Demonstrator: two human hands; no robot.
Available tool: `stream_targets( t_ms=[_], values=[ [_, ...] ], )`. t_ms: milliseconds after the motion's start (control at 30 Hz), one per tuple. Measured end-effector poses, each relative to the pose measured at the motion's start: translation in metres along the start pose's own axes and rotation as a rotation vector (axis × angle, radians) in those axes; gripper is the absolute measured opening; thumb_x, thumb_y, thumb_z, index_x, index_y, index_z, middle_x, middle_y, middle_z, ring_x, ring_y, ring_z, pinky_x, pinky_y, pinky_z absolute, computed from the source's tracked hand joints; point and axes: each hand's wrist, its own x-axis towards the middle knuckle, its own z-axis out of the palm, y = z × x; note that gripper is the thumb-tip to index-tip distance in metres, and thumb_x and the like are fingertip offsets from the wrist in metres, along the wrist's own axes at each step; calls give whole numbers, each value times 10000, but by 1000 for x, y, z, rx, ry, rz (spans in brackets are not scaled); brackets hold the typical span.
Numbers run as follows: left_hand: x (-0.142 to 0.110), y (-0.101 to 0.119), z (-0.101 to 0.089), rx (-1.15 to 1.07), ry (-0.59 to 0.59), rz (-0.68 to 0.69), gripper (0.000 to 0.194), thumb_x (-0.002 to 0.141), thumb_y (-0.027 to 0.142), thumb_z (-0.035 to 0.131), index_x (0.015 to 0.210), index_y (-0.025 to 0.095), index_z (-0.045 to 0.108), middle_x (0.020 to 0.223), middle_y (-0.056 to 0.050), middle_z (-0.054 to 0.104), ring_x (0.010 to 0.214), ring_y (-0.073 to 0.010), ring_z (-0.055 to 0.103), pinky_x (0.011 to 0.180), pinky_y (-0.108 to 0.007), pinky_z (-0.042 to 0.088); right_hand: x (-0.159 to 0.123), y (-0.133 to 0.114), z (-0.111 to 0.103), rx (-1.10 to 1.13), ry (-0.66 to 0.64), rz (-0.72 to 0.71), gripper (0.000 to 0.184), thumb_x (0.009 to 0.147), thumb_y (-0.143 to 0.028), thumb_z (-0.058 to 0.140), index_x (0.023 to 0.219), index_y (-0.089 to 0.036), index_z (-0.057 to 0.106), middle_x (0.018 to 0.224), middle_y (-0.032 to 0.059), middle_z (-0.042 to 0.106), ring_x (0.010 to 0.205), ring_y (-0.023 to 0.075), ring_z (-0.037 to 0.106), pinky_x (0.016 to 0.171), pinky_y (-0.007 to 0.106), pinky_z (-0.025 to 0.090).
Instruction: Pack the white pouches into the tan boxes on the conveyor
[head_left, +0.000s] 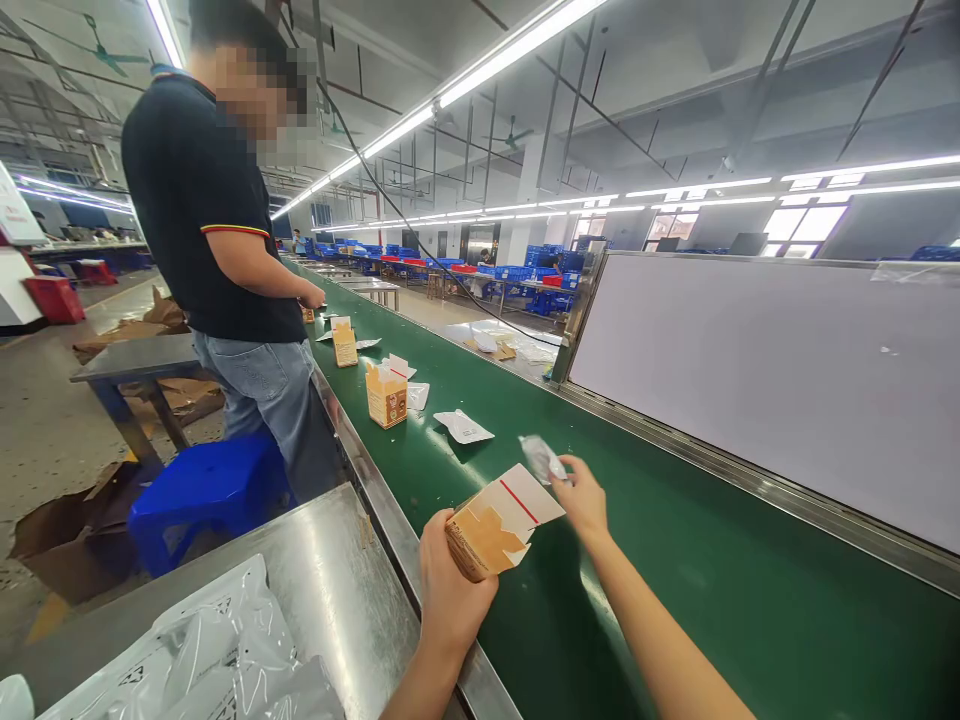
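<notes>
My left hand (456, 590) is wrapped round a small orange-and-white carton (495, 525), tilted over the green conveyor belt (675, 570). The carton's top flap stands up, white inside with a red strip. Just beyond it, my right hand (583, 497) pinches a small silvery-white pouch (541, 460), slightly blurred, beside the flap. A flat white pouch (463, 427) lies on the belt ahead of both hands. Farther along stands an orange carton (387, 393) with its flaps up, and another pouch (418, 397) rests beside it.
A co-worker (217, 200) stands left of the belt, near another carton (344, 342). Clear plastic bags of pouches (217, 640) lie on the steel table (330, 560) at lower left. A blue stool (210, 490) stands behind that. A white panel (750, 380) borders the belt's right side.
</notes>
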Motion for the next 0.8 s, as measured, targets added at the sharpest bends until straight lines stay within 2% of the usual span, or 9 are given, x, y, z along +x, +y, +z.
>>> stream_targets(
  t_ms=[167, 233, 300, 400, 467, 567, 667, 733, 800],
  values=[
    [-8, -4, 0, 67, 55, 65, 640, 610, 184, 611, 1209, 214, 388, 1176, -95, 498, 1134, -291, 494, 961, -519, 447, -31, -25, -79, 268, 101, 16, 347, 892, -428, 473, 1136, -183, 501, 897, 78, 677, 747, 194, 659, 645, 272, 524],
    [-12, -5, 1, 75, 72, 122, 655, 616, 189, 627, 1223, 213, 382, 1186, -101, 499, 1137, -293, 493, 959, -527, 452, -49, -43, -109, 244, -23, -148, 172, 862, -324, 538, 1002, -235, 583, 867, 28, 660, 740, 167, 636, 632, 241, 505],
    [-17, -5, 3, 84, 90, 202, 665, 627, 177, 634, 1237, 207, 373, 1198, -109, 502, 1142, -292, 494, 955, -529, 460, -63, -60, -126, 46, -202, -348, 185, 847, -187, 483, 929, -256, 634, 892, 27, 629, 680, 140, 600, 576, 229, 468],
    [-22, -6, 5, 148, 88, 392, 623, 653, 130, 615, 1230, 189, 385, 1200, -124, 512, 1152, -289, 491, 956, -523, 465, -74, -77, -123, -403, -426, -470, 349, 798, -68, 359, 855, -230, 662, 916, 73, 574, 572, 134, 532, 506, 262, 417],
    [-26, -6, 6, 201, 69, 529, 587, 681, 102, 588, 1230, 179, 395, 1210, -131, 514, 1176, -286, 478, 970, -519, 458, -78, -82, -110, -484, -562, -422, 355, 761, -43, 370, 887, -211, 656, 934, 91, 575, 607, 160, 543, 539, 290, 436],
    [-32, -5, 9, 170, 17, 607, 581, 707, 129, 598, 1246, 172, 386, 1216, -138, 513, 1185, -278, 482, 967, -498, 470, -83, -88, -96, -18, -726, -238, 400, 776, -113, 436, 1141, -221, 559, 1083, 90, 585, 905, 210, 587, 759, 334, 490],
    [-39, -2, 13, 45, -26, 521, 621, 681, 207, 662, 1231, 177, 376, 1190, -140, 519, 1128, -271, 530, 919, -472, 510, -91, -95, -98, 552, -945, -37, 418, 878, -312, 365, 1274, -215, 458, 1175, 80, 571, 1131, 218, 521, 920, 357, 452],
    [-46, 1, 17, 5, -58, 414, 639, 660, 216, 678, 1223, 187, 377, 1179, -133, 526, 1100, -270, 550, 916, -473, 511, -99, -96, -104, 567, -1027, -23, 480, 843, -392, 459, 1289, -216, 463, 1227, 74, 558, 1159, 244, 504, 951, 367, 434],
    [-57, 3, 23, -32, -151, 283, 706, 622, 192, 685, 1253, 193, 369, 1207, -131, 523, 1115, -277, 547, 946, -469, 496, -110, -92, -111, 332, -931, -40, 394, 799, -356, 556, 1175, -237, 561, 1145, 55, 611, 1036, 247, 569, 892, 352, 463]
  ],
)
